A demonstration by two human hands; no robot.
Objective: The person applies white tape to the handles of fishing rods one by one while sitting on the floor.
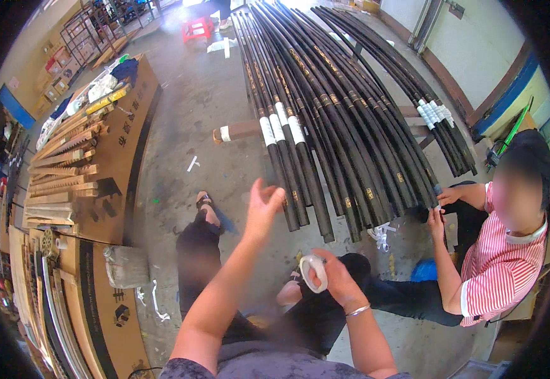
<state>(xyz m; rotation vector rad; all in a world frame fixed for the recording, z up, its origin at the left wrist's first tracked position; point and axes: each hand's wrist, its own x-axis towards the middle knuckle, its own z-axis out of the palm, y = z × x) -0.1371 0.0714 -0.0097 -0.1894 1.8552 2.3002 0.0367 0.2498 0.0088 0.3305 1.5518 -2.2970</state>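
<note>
My left hand (265, 207) is raised beside the lower ends of the leftmost black poles (325, 126). Its fingers are apart, and I see nothing in them. In my right hand (339, 278) is a roll of white tape (313, 273), gripped at its side below the pole ends. The poles lie side by side in a long row, with gold markings along them. White wrapping (268, 131) circles several on the left. At the right, a seated person in a red-and-white striped shirt (502, 259) has both hands at a pole end.
Brown wooden supports (243, 131) hold the poles off the floor. Cardboard boxes (120, 183) with wooden strips (60, 183) stand on the left. White scraps (159, 302) lie on the floor. A red stool (197, 29) stands far back. More black poles (455, 148) lie toward the right wall.
</note>
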